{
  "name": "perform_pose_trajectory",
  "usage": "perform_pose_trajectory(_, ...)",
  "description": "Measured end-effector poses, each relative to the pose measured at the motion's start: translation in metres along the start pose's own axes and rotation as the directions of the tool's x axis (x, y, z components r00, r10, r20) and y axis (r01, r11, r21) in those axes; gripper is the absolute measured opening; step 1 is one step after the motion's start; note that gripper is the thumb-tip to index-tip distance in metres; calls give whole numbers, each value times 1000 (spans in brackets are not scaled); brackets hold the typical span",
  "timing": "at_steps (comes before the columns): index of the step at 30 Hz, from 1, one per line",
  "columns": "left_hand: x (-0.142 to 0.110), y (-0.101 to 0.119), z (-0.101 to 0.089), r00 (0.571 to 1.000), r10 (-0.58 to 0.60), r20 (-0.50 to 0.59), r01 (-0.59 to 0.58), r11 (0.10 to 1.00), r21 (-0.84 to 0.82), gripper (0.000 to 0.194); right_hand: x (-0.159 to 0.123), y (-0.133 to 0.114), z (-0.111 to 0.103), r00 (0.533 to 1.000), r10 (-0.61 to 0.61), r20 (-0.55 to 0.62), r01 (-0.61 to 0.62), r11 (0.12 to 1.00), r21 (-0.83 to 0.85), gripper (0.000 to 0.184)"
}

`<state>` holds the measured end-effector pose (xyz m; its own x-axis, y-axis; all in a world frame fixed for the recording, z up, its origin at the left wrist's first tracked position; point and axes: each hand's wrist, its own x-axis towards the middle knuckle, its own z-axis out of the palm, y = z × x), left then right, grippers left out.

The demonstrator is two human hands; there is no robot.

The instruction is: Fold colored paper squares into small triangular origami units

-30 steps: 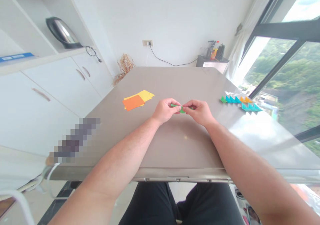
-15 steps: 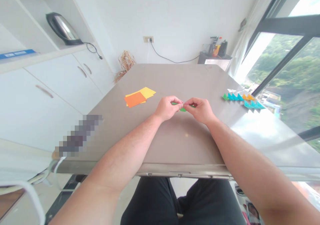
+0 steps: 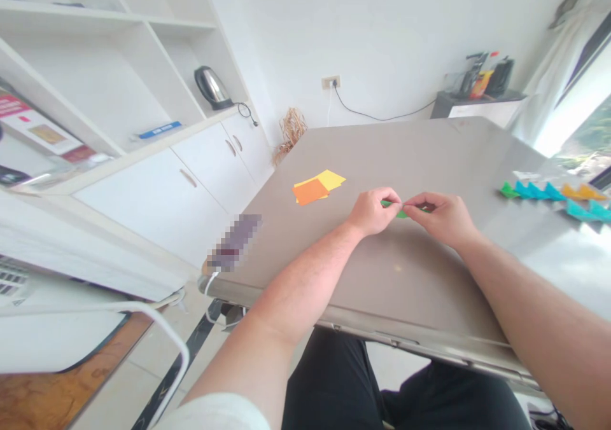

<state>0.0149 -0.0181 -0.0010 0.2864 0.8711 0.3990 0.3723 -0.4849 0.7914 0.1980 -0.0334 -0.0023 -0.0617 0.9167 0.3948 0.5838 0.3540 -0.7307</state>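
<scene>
Both my hands meet over the middle of the table [image 3: 396, 156], fingertips nearly touching. Between them is a small piece of green paper [image 3: 402, 214], mostly hidden by the fingers. My left hand [image 3: 377, 210] pinches its left part with thumb and forefinger. On the other side, my right hand [image 3: 442, 217] grips the right part in the same way. To the left lie orange paper [image 3: 311, 191] and yellow paper [image 3: 331, 179], overlapping flat. Far to the right stand several folded paper shapes: a green one [image 3: 508, 191], blue ones [image 3: 539, 191] and orange ones [image 3: 583, 192].
A blurred-out object [image 3: 237, 242] with a white cable lies at the table's left edge. Left of the table are white cabinets [image 3: 205, 175] with a kettle [image 3: 213, 88] on a shelf. Bottles stand on a small cabinet [image 3: 480, 107] at the back right.
The view has turned left, so everything appears further right and more shelving shows. Both hands keep their pinch on the green paper.
</scene>
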Motion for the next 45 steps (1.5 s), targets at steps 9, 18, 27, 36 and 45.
perform_pose_trajectory(9, -1, -1, -1, 999, 14, -34, -13, 1000, 25, 8, 1, 0, 1, 1000, 16, 5, -16, 1000, 23, 19)
perform_pose_trajectory(18, 1, -3, -7, 997, 9, -77, -8, 1000, 4, 9, 4, -1, 5, 998, 44, 39, -48, 995, 86, 21)
perform_pose_trajectory(27, 3, -2, -13, 998, -1, -56, 3, 999, 36, 17, 4, -1, 6, 998, 20, 58, -28, 991, 129, 20)
perform_pose_trajectory(36, 3, -4, -14, 999, -25, -29, 25, 1000, -16, 16, 3, -6, 5, 998, 23, 60, -32, 988, 151, 22)
perform_pose_trajectory(45, 8, -12, -18, 987, -134, -94, 121, 984, -134, 21, 4, -5, 2, 996, 69, 62, -85, 949, 303, 25)
